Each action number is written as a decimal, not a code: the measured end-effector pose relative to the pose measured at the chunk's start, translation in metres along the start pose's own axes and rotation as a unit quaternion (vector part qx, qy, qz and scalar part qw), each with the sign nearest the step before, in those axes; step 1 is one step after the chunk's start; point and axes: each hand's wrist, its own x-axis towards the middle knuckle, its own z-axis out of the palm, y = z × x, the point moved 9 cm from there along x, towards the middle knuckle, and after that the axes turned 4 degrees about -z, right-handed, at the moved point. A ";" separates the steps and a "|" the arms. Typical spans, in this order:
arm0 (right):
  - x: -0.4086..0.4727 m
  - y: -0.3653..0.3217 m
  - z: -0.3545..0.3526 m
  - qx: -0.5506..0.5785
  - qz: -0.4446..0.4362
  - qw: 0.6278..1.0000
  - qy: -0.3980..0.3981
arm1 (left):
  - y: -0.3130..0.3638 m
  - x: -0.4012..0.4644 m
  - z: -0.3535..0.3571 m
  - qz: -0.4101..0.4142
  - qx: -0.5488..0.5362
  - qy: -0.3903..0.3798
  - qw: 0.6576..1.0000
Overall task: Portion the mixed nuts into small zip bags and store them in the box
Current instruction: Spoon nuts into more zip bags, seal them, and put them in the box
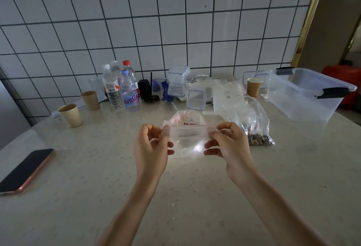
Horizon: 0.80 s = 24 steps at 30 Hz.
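- In the middle of the frame both hands hold up a small clear zip bag (187, 140) with a red line along its seal, just above the pale speckled table (195, 197).
- The left hand (151, 148) pinches the bag's left top corner between thumb and forefinger; its other fingers curl loosely under the bag.
- The right hand (227, 144) pinches the right top corner the same way, with two lower fingers stretched toward the bag's side.
- The zip strip runs taut and level between the two pinches; I cannot tell whether the seal is closed.
- Just right of the hands a large clear bag of mixed nuts (252, 124) lies on the table, the nuts heaped at its lower end.
- At the right edge stands a clear plastic storage box (304, 95) with dark latches and no lid on it.
- Behind the hands, a second crumpled clear bag (185, 116) shows something pinkish inside.
- At the far side by the tiled wall: water bottles (121, 87), small clear lidded containers (178, 81), and three paper cups (71, 115).
- A black phone (25, 169) lies flat at the lower left.
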 end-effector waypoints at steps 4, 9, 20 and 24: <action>0.001 0.000 -0.011 -0.032 -0.008 0.999 0.028 | -0.015 -0.002 0.005 -0.093 -0.076 -0.041 0.992; -0.001 0.005 -0.015 -0.028 0.020 0.999 0.026 | -0.025 -0.007 0.014 -0.185 -0.185 -0.097 0.960; -0.005 0.026 0.008 0.250 0.174 0.950 -0.066 | -0.033 -0.023 0.039 -0.333 -0.360 -0.223 0.842; -0.007 0.024 0.016 0.236 0.176 0.950 -0.101 | -0.035 -0.027 0.043 -0.352 -0.371 -0.219 0.831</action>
